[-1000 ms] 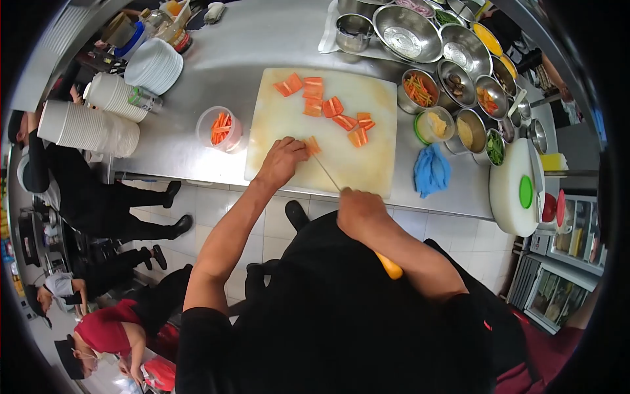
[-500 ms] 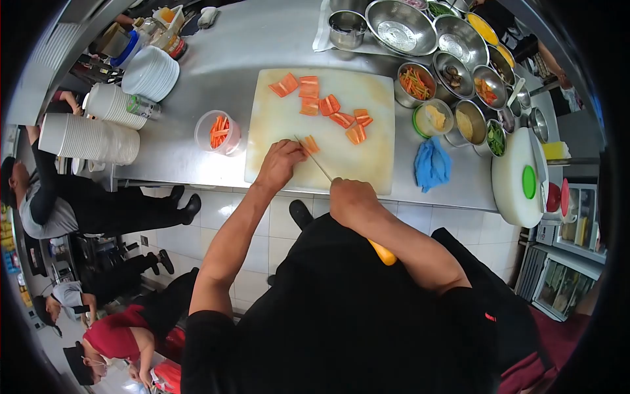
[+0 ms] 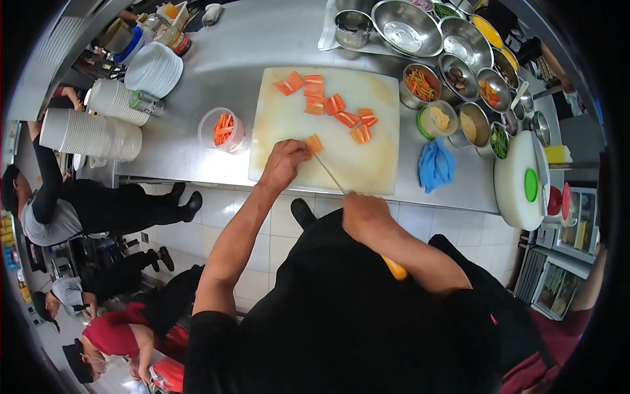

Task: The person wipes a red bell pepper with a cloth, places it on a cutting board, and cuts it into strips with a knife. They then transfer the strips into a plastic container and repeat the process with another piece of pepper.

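Observation:
My left hand (image 3: 285,163) is closed over an orange-red pepper piece (image 3: 314,143) near the front of the white cutting board (image 3: 367,164); its fingertips press on the piece's left side. My right hand (image 3: 367,215) is wrapped round the handle of a knife (image 3: 329,173), and the yellow handle end shows below the wrist. The blade points up and left, its tip at the pepper piece. Farther back on the board lie several flat red pepper pieces (image 3: 335,104). Left of the board, a clear tub (image 3: 223,131) holds cut red strips.
Metal bowls of food (image 3: 420,84) and a blue cloth (image 3: 436,164) stand right of the board. Stacked white bowls (image 3: 92,134) and plates (image 3: 153,70) are at the left. A second board (image 3: 518,180) is far right. People (image 3: 118,331) stand at lower left.
The knife tip reached up past the pepper piece half a second ago; now my right hand and the knife are drawn back down and right. My left hand still holds its place on the piece.

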`<state>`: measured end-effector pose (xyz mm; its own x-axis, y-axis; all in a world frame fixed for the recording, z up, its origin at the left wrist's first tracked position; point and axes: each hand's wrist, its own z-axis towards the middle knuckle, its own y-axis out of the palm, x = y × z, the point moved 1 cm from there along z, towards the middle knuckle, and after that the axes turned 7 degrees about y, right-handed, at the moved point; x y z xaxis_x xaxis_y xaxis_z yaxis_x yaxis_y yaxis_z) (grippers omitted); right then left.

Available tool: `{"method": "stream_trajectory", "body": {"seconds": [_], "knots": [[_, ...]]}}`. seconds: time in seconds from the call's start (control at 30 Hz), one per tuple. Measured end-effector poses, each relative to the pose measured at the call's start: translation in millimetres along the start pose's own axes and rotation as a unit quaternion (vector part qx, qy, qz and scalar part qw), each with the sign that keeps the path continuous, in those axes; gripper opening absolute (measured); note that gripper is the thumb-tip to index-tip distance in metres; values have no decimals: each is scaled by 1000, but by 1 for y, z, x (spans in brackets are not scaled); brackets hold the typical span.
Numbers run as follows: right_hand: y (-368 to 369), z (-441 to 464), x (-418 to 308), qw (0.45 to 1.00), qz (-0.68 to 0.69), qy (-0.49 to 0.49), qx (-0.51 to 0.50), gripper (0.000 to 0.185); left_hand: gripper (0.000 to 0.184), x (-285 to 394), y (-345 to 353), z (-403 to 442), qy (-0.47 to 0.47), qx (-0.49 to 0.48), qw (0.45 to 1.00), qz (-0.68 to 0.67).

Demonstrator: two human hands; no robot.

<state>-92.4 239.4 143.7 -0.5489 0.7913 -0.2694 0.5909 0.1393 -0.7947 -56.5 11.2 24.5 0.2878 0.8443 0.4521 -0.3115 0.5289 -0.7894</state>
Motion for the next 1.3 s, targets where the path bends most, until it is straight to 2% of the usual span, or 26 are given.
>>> {"method": "stream_trajectory", "body": {"seconds": [0.07,0.13,0.23,0.33,0.4,0.47,0.6,0.67,0.77,0.87,0.97,1.0,1.1,1.23,1.3], "knots": [[-10,-23,5,995,0,58,-77,19,21,0,-1,0,-11,10,1000,2],[-6,-26,6,996,-9,57,-74,20,20,0,0,-2,-17,-6,1000,3],[-1,0,1,1000,-7,-24,4,19,21,-1,2,-2,-2,-2,1000,14],[7,28,-9,999,11,-17,29,16,23,-2,2,-3,2,1,1000,-2],[4,1,2,1000,-2,-27,14,16,25,-2,3,-5,0,5,1000,1],[-7,-24,7,999,9,40,-29,17,26,-2,3,-4,-7,16,1000,5],[-16,-22,1,999,-1,33,-21,18,27,-1,3,-9,-4,6,1000,9],[-4,6,-3,1000,-2,-17,-3,17,28,-7,7,-7,4,4,1000,10],[6,18,-4,999,-15,-4,-35,17,27,-10,7,-9,1,-8,1000,-25],[1,-26,12,999,8,20,-32,17,25,11,-13,-2,-14,-9,1000,15],[-14,-39,6,996,-16,50,-66,18,30,20,-18,-5,12,16,999,27],[-14,-36,4,997,-13,50,-63,18,29,16,-16,-3,7,14,1000,11],[-7,-12,-4,999,9,-29,24,18,28,11,-14,0,2,-9,1000,3],[10,25,-13,999,14,-41,34,18,28,4,-10,-2,-12,-51,999,-4],[12,28,-15,999,1,-26,32,18,29,4,-8,-3,-13,-32,999,-9]]}}
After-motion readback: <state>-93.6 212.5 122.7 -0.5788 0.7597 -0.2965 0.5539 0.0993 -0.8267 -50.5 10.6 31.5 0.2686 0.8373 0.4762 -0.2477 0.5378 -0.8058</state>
